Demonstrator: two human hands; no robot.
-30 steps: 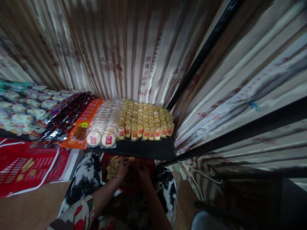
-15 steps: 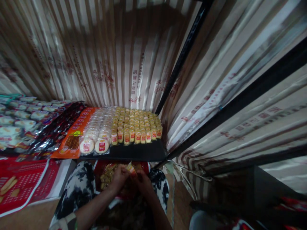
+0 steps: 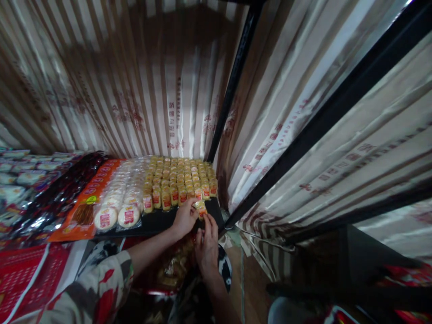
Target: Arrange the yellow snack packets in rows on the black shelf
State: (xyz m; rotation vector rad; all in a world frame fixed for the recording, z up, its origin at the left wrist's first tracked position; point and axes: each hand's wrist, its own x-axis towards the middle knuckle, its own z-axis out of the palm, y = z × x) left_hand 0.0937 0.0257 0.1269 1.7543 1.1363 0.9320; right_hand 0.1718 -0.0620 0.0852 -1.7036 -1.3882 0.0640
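Between my two hands is a small yellow wrapped snack packet [image 3: 200, 208] with a red label, just above the front edge of the black shelf [image 3: 162, 221]. Fingers of my left hand [image 3: 185, 219] pinch it from the left. My right hand [image 3: 207, 245] holds its lower right side with the fingertips. Right behind it stand rows of matching yellow wrapped snacks [image 3: 175, 177], packed upright on the shelf. Below my arms, a red basket [image 3: 158, 291] holds more yellow packets [image 3: 173, 270], partly hidden by my forearms.
Round white wrapped cakes [image 3: 128, 216], an orange snack bag [image 3: 76, 218] and dark shiny packets [image 3: 50, 202] line the shelf leftward. A red perforated basket [image 3: 20, 274] lies at lower left. Black metal posts [image 3: 236, 81] and striped curtains [image 3: 151, 90] bound the back and right.
Both hands have risen forward from over the basket to the shelf's front edge, carrying the yellow packet. The view has shifted, so the shelf lies slightly further left and lower.
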